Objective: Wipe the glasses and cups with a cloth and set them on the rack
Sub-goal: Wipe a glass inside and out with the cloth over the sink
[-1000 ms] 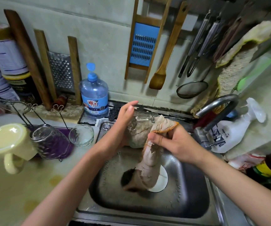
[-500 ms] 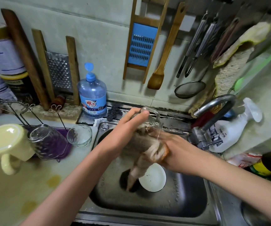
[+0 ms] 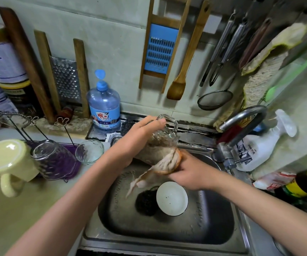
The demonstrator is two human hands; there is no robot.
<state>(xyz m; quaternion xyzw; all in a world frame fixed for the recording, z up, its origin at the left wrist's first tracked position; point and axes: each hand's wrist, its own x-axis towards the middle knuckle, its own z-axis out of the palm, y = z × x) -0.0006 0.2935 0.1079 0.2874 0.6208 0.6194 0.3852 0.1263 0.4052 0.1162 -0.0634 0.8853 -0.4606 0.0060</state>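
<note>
Over the steel sink [image 3: 213, 235] my left hand [image 3: 139, 137] grips a clear glass mug [image 3: 164, 135] with a handle, tilted with its mouth toward my right hand. A pinkish-brown cloth [image 3: 165, 161] is stuffed into the mug's mouth, and my right hand [image 3: 187, 172] grips it there; its tail hangs down toward the sink. On the wire rack [image 3: 29, 121] at the left a cream mug [image 3: 7, 163], a textured glass [image 3: 53, 159] and a small clear glass [image 3: 89, 151] sit upside down.
A white bowl [image 3: 172, 198] and a dark scrubber [image 3: 145, 202] lie in the sink. The faucet [image 3: 241, 126] arches at the right beside a white spray bottle [image 3: 259, 145]. A blue soap bottle [image 3: 103, 106] stands behind the sink. Graters and utensils hang on the wall.
The mug has been turned so its handle points up and back. My right hand has pushed the cloth into the mug's mouth, and the hanging tail has shortened.
</note>
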